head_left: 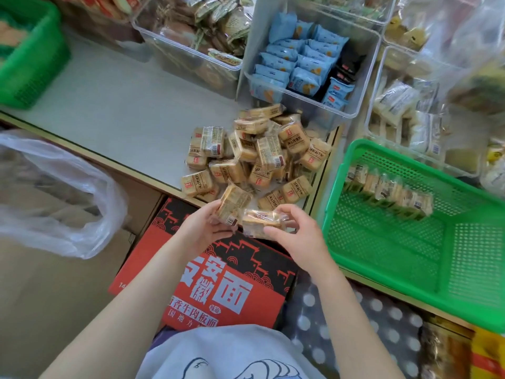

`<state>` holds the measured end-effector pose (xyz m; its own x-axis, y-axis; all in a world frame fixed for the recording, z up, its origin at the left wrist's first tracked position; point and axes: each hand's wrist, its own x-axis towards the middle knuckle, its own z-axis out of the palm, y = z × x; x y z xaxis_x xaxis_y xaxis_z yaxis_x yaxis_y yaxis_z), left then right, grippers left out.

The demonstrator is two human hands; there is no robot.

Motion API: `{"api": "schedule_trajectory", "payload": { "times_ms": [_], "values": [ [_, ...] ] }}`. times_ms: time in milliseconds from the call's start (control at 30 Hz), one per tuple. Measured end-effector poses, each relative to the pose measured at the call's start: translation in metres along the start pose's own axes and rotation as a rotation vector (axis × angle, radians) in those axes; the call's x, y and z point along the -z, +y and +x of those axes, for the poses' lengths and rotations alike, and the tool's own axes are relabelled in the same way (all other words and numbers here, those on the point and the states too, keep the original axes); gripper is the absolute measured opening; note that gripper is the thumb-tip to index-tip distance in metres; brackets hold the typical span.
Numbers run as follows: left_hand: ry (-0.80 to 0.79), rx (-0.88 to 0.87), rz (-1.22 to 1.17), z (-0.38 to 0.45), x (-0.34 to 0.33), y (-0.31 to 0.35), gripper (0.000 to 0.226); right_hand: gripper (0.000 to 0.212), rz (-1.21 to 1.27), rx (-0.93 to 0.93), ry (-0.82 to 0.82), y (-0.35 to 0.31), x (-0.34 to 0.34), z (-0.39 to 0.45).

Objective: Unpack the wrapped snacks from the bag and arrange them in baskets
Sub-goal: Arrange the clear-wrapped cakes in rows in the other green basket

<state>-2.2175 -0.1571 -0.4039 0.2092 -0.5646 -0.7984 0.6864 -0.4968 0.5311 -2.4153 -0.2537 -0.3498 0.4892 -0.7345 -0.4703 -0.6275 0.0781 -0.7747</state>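
A heap of tan wrapped snacks [257, 154] lies on the grey shelf near its front edge. My left hand [203, 228] grips one wrapped snack [233, 203], held upright just below the heap. My right hand [296, 231] pinches a second wrapped snack [261, 218] beside it, lying flat. To the right stands a green basket [464, 296] with a row of several of the same snacks [390, 191] standing along its far wall. An empty clear plastic bag [54, 192] lies crumpled at the left.
Clear bins at the back hold blue packets [297, 64], brown snacks [202, 31] and white packets [404, 110]. Another green basket [30, 58] stands far left. A red and black carton [218, 283] sits below my hands, with a cardboard box [49, 296] at lower left.
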Motion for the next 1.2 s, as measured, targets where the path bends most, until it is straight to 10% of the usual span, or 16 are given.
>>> {"api": "schedule_trajectory", "payload": {
  "times_ms": [267,367,567,700,933,1067,1200],
  "values": [
    [-0.337,-0.031,0.33,0.0,-0.019,0.008,0.054,0.035,0.095,0.036,-0.008,-0.014,-0.011,0.029],
    [-0.267,-0.1,0.424,0.007,-0.017,0.008,0.061,0.018,0.214,-0.043,0.097,-0.008,-0.021,0.04],
    [-0.084,-0.043,0.248,0.021,0.003,-0.004,0.055,0.067,0.094,-0.358,0.269,0.009,-0.022,0.077],
    [-0.044,0.003,0.223,0.022,0.007,-0.011,0.042,0.057,0.064,-0.385,0.268,0.01,-0.03,0.101],
    [0.026,0.005,0.243,0.026,-0.002,-0.009,0.054,0.027,0.104,-0.094,0.304,0.009,-0.029,0.062],
    [-0.019,0.028,0.264,0.022,-0.022,-0.002,0.074,0.042,0.106,0.062,0.079,-0.012,-0.034,0.024],
    [-0.23,-0.03,0.172,0.009,-0.038,0.005,0.047,0.071,0.086,0.146,-0.04,-0.024,-0.032,0.013]
  ]
}}
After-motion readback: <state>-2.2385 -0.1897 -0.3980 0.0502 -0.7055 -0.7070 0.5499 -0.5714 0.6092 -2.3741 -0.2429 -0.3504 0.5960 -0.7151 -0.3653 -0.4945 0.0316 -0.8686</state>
